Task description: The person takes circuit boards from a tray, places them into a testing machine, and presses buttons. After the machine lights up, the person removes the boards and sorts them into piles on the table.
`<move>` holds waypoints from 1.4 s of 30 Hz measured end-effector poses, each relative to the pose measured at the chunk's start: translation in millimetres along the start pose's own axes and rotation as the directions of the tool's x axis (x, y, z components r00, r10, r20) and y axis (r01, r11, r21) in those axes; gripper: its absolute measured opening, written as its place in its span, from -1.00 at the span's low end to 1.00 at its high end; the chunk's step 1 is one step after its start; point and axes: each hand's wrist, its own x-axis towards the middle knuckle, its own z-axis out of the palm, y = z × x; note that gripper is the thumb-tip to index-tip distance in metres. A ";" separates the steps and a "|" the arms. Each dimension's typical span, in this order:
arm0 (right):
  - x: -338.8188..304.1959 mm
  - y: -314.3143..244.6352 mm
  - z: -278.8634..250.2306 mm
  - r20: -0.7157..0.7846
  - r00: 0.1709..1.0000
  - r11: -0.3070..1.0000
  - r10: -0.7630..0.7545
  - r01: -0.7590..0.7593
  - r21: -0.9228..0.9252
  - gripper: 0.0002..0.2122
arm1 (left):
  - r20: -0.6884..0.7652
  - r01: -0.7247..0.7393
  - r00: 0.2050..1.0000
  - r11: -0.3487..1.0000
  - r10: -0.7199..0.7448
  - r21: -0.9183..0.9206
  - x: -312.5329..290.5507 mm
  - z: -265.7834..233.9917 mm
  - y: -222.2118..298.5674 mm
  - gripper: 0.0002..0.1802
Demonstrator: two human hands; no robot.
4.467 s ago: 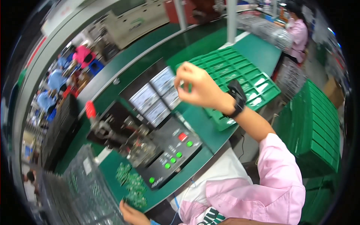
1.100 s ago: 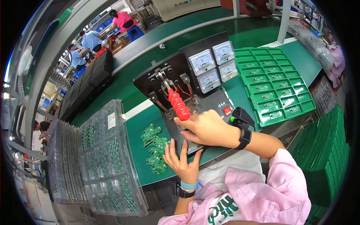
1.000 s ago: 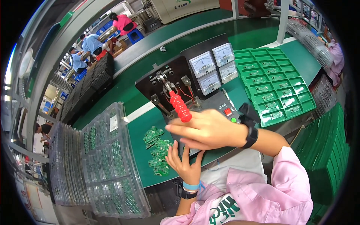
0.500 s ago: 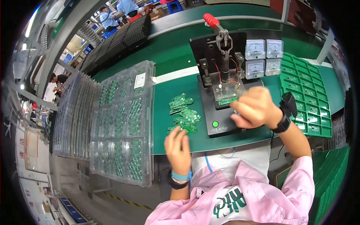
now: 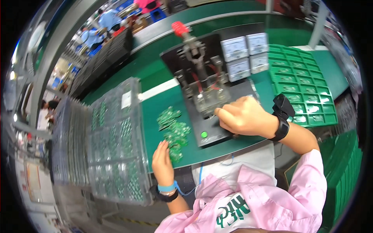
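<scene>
My left hand (image 5: pixel 162 165) rests at the left edge of a loose pile of green circuit boards (image 5: pixel 176 134), fingers stretched out and fingertips beside the lowest boards. Nothing shows in its grasp. My right hand (image 5: pixel 245 117) is closed, with thumb and fingers curled together at the front of a black test fixture (image 5: pixel 194 124). Whatever it may be pinching is hidden by the fingers. The fixture carries a toggle clamp with a red handle (image 5: pixel 180 28), a clear press block (image 5: pixel 211 101) with red wires, and a green button (image 5: pixel 204 134).
Clear compartment trays of boards (image 5: pixel 120 145) stand on the left, beside a stack of similar trays (image 5: pixel 70 141). Several panel meters (image 5: pixel 237 70) are behind the fixture. A green compartment tray (image 5: pixel 303 85) lies at right. Co-workers (image 5: pixel 110 19) sit at the far left.
The view has tilted and shifted, moving the bench leftward in the picture. My left hand has moved along the pile's left edge. My right hand stays closed at the fixture's front.
</scene>
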 end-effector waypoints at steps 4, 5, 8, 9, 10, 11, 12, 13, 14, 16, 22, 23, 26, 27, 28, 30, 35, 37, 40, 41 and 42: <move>-10.0 55.2 -47.4 -0.498 0.772 0.919 0.394 -0.325 0.224 -0.91 | -0.102 0.050 0.994 0.992 -0.038 0.119 -8.7 -5.2 -3.0 -0.77; -18.7 82.3 -63.0 -0.556 0.659 0.856 0.507 -0.460 0.236 -0.93 | -0.145 0.093 0.986 0.989 -0.077 0.111 -7.5 -3.8 -1.1 -0.77; -69.8 184.3 -59.8 -0.647 0.530 0.746 0.548 -0.660 0.092 -0.93 | -0.250 0.075 0.967 0.993 -0.049 0.096 6.5 3.7 16.1 -0.76; -93.0 211.1 -46.8 -0.614 0.512 0.665 0.601 -0.746 0.029 -0.93 | -0.322 0.033 0.947 0.994 0.001 0.100 11.7 4.9 24.3 -0.76; -111.1 226.0 -27.9 -0.559 0.550 0.618 0.621 -0.782 -0.083 -0.93 | -0.394 0.001 0.918 0.994 0.043 0.110 15.5 4.7 33.2 -0.75; -129.5 239.1 -9.2 -0.500 0.579 0.566 0.644 -0.800 -0.198 -0.92 | -0.395 0.001 0.918 0.994 0.043 0.109 21.4 6.2 43.4 -0.75; -150.2 251.4 7.1 -0.501 0.580 0.566 0.642 -0.800 -0.200 -0.92 | -0.323 -0.201 0.918 0.972 0.231 0.124 30.0 10.5 55.4 -0.74; -170.9 261.5 20.5 -0.347 0.622 0.540 0.702 -0.782 -0.309 -0.90 | -0.247 -0.395 0.877 0.911 0.412 0.121 39.6 16.7 69.1 -0.73; -191.3 273.4 28.4 -0.185 0.630 0.521 0.754 -0.745 -0.417 -0.88 | -0.197 -0.494 0.844 0.866 0.499 0.077 49.3 25.5 84.7 -0.72; -179.8 262.0 45.7 -0.178 0.612 0.507 0.771 -0.757 -0.412 -0.87 | -0.142 -0.559 0.815 0.827 0.562 0.066 62.6 39.0 101.4 -0.70; -125.6 234.1 -10.5 -0.433 0.675 0.667 0.598 -0.718 -0.198 -0.81 | 0.092 -0.568 0.823 0.816 0.561 0.106 75.1 70.0 120.8 -0.68; -99.6 217.7 -21.9 -0.524 0.685 0.760 0.506 -0.642 -0.105 -0.81 | 0.095 -0.566 0.825 0.817 0.558 0.112 73.7 70.3 119.4 -0.68; -26.2 148.2 -42.9 -0.597 0.761 0.916 0.253 -0.387 -0.106 -0.79 | 0.084 -0.492 0.868 0.870 0.489 0.032 67.7 68.5 116.4 -0.64; -5.2 126.7 -41.7 -0.593 0.789 0.953 0.164 -0.282 -0.112 -0.78 | 0.084 -0.488 0.871 0.872 0.484 0.039 67.3 67.0 114.7 -0.64; 14.2 103.8 -40.9 -0.554 0.822 0.974 0.129 -0.210 -0.086 -0.76 | 0.108 -0.463 0.882 0.886 0.459 0.011 67.3 65.4 114.3 -0.59; 49.9 74.7 -30.7 -0.458 0.877 0.989 0.144 -0.143 0.037 -0.65 | 0.157 -0.411 0.897 0.910 0.413 -0.047 66.3 62.3 115.4 -0.50; 97.1 51.4 -33.1 0.029 0.811 0.441 0.584 -0.347 0.828 -0.47 | 0.176 -0.478 0.865 0.878 0.470 0.007 43.2 58.8 124.5 -0.32; 79.7 26.2 -12.1 -0.508 0.772 0.471 0.381 0.311 0.826 -0.44 | 0.155 -0.461 0.879 0.886 0.451 0.042 19.7 58.2 112.2 -0.26; 2.7 -0.1 -17.6 -0.275 0.960 0.645 0.061 0.172 0.745 -0.48 | 0.097 -0.406 0.913 0.906 0.396 0.124 -7.1 62.4 94.0 -0.24; -19.4 -3.5 -15.3 -0.207 0.978 0.807 0.029 0.100 0.582 -0.49 | 0.068 -0.389 0.921 0.909 0.383 0.152 -13.9 66.5 92.4 -0.25; -43.8 -9.6 -10.3 -0.200 0.969 0.840 0.144 -0.013 0.542 -0.49 | 0.042 -0.373 0.928 0.912 0.371 0.174 -19.0 72.3 91.4 -0.26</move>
